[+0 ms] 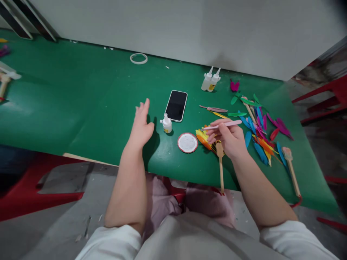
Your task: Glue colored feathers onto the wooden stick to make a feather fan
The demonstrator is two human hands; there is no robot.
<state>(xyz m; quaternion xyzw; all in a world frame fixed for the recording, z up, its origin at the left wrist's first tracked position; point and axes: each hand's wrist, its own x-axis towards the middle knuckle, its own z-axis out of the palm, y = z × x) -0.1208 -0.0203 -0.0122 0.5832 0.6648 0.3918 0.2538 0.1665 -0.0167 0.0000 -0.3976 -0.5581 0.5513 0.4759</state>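
Note:
My left hand [141, 124] hovers over the green table with its fingers stretched out and nothing in them. A small white glue bottle [167, 125] with a yellow label stands just right of it. In my right hand [229, 137] are slim pink tweezers [230, 123], their tip pointing left. Beneath that hand lies a feather fan with yellow and orange feathers [203, 139] and a wooden handle [221, 169], which reaches past the table's near edge. My hand partly covers the fan. Between the bottle and the fan lies a round white lid [187, 142] with a red rim.
Behind the bottle lies a phone [176, 105]. Two glue bottles [210, 80] stand near the wall. Loose coloured feathers [260, 119] cover the table's right side, beside another wooden handle [291, 169]. A white ring [138, 58] lies at the back. A red chair [40, 180] is at left.

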